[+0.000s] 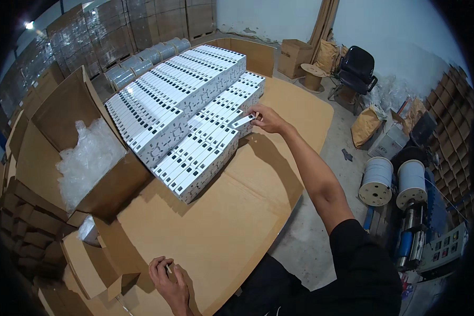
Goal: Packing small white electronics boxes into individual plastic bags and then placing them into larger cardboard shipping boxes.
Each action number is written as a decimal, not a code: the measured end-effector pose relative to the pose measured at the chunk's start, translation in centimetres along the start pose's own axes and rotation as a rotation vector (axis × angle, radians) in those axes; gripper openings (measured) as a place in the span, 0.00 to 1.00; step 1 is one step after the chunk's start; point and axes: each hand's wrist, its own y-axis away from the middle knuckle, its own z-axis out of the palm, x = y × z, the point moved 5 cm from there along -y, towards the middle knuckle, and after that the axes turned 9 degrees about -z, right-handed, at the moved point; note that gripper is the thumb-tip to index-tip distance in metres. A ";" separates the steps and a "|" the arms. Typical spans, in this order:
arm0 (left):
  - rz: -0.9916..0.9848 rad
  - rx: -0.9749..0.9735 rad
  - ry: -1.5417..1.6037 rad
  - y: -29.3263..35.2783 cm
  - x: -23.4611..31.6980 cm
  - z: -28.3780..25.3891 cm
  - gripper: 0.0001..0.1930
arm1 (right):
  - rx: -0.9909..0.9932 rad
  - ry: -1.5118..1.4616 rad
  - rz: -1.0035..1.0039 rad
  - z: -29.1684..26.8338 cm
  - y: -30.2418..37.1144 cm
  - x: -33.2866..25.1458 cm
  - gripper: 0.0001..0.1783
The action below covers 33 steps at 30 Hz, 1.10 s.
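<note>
Rows of slim white boxes point(163, 89) with black marks on top are stacked on a cardboard-covered table point(231, 210). The front rows stand lower than the block behind them. My right hand point(268, 119) reaches to the right edge of the lower rows, its fingers closed on one white box point(243, 121). That box is tilted out of line with its neighbours. Over the near part of the table, beside an open carton point(97, 263), is my left hand point(168, 279). Its fingers are loosely bent and apart from the thumb, and I see nothing in them.
A large open carton point(102, 181) holding clear plastic bags point(87, 160) stands left of the stack. Wrapped spools point(142, 58) sit behind it. On the right are a black chair point(355, 68), cable reels point(376, 179) and a control box point(445, 247).
</note>
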 end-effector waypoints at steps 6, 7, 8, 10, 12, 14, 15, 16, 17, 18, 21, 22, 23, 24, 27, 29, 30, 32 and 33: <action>0.062 0.003 -0.040 0.1 -1.1 0.2 0.07 | 0.109 -0.376 0.330 -2.3 3.5 1.0 0.11; 0.059 0.001 -0.041 0.2 -1.0 0.1 0.07 | 0.170 -0.399 0.341 -2.9 4.4 0.3 0.10; 0.043 -0.004 -0.024 0.2 -0.6 0.0 0.07 | 0.230 -0.418 0.351 -3.6 5.2 -0.8 0.10; 0.021 -0.012 -0.008 0.2 -0.2 0.0 0.08 | 0.250 -0.414 0.354 -3.6 6.9 -2.8 0.10; 0.051 -0.015 -0.013 0.2 0.1 -0.1 0.10 | 0.263 -0.411 0.356 -3.9 8.3 -6.1 0.11; -0.013 -0.001 0.080 0.4 -0.2 -0.5 0.11 | 0.249 -0.485 0.371 -2.2 8.2 -11.2 0.11; -0.051 -0.001 0.186 0.5 -0.2 -0.5 0.12 | 0.284 -0.527 0.332 -1.6 8.4 -13.0 0.11; -0.076 0.005 0.175 0.5 0.0 -0.5 0.12 | 0.260 -0.543 0.336 -0.9 8.7 -14.8 0.11; -0.036 -0.021 0.204 0.3 0.5 -0.5 0.12 | 0.242 -0.570 0.333 -0.3 8.7 -16.9 0.11; 0.004 -0.045 0.231 0.2 0.9 -0.4 0.13 | 0.225 -0.600 0.330 0.4 8.8 -18.8 0.11; -0.120 -0.143 0.445 0.6 0.1 0.3 0.14 | 0.153 -0.731 0.291 4.2 8.7 -24.0 0.12; -0.147 -0.116 0.430 0.6 0.3 -0.2 0.14 | 0.119 -0.774 0.291 5.5 8.6 -25.8 0.12; -0.256 -0.219 0.604 0.7 0.6 0.0 0.15 | 0.093 -0.814 0.286 6.7 8.6 -27.8 0.12; -0.363 -0.306 0.779 0.7 0.7 0.1 0.16 | 0.057 -0.849 0.274 8.7 8.7 -29.4 0.12; -0.443 -0.409 1.043 -0.4 1.7 0.2 0.19 | 0.015 -0.979 0.267 12.3 9.4 -33.2 0.15; -0.474 -0.349 1.141 -1.4 0.3 0.5 0.20 | -0.022 -0.991 0.140 15.1 9.3 -35.0 0.15; -0.429 -0.320 1.151 -2.1 0.0 0.7 0.19 | -0.002 -0.952 0.033 15.2 8.9 -35.7 0.16; -0.350 -0.297 1.073 -3.4 -1.4 0.6 0.17 | -0.051 -1.061 -0.065 15.9 8.1 -36.9 0.17; -0.279 -0.253 0.944 -4.1 -2.2 0.3 0.16 | -0.051 -1.072 -0.039 16.5 7.7 -36.9 0.15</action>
